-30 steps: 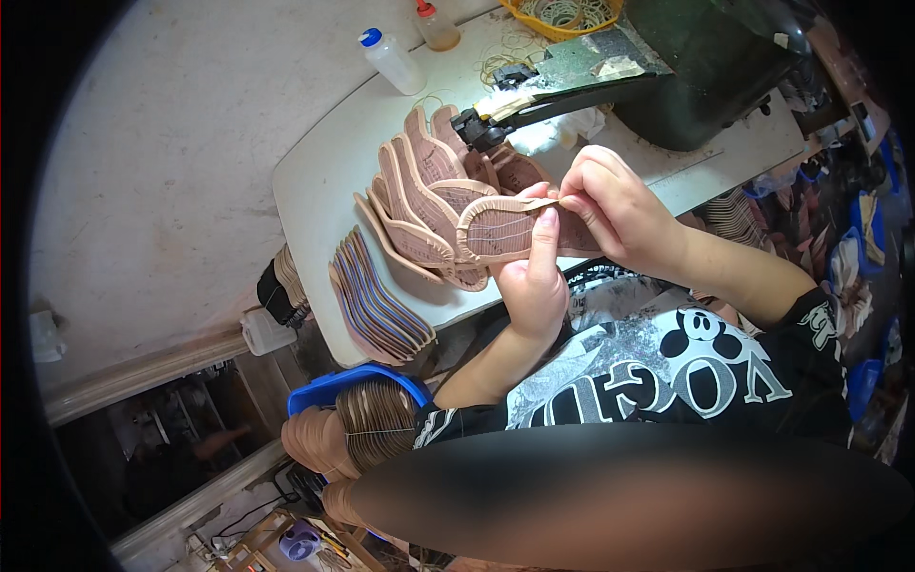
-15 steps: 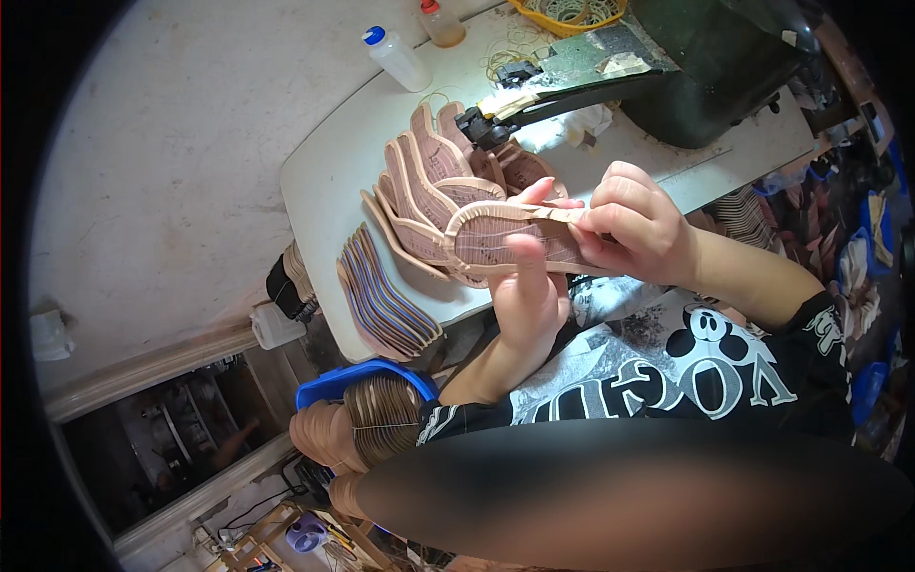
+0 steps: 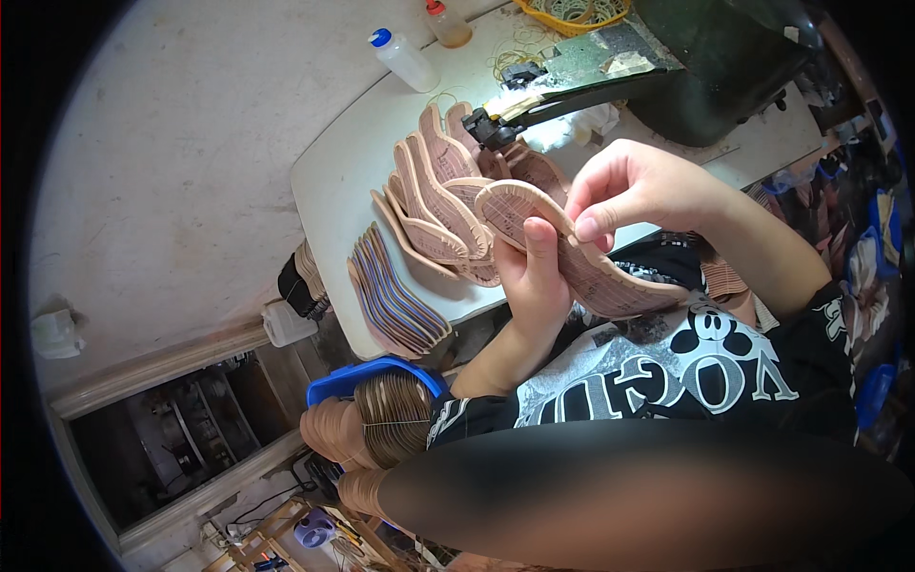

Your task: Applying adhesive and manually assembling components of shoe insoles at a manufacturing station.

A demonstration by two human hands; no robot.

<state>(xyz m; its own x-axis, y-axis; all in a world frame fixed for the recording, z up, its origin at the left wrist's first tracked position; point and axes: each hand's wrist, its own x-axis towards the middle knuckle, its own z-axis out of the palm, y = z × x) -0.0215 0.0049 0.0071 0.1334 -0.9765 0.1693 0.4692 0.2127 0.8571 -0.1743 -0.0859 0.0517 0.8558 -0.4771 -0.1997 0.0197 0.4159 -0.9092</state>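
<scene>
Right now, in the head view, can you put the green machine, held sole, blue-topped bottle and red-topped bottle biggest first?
1. Green machine
2. Held sole
3. Blue-topped bottle
4. Red-topped bottle

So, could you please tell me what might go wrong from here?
The rim of the insole might crease where the right hand has its fingertips. If the left hand lost its grip, the insole could drop and perhaps disturb the overlapping pile beside it. The row of blue-edged pieces lies near the edge of the table, so a bump might knock some off.
</scene>
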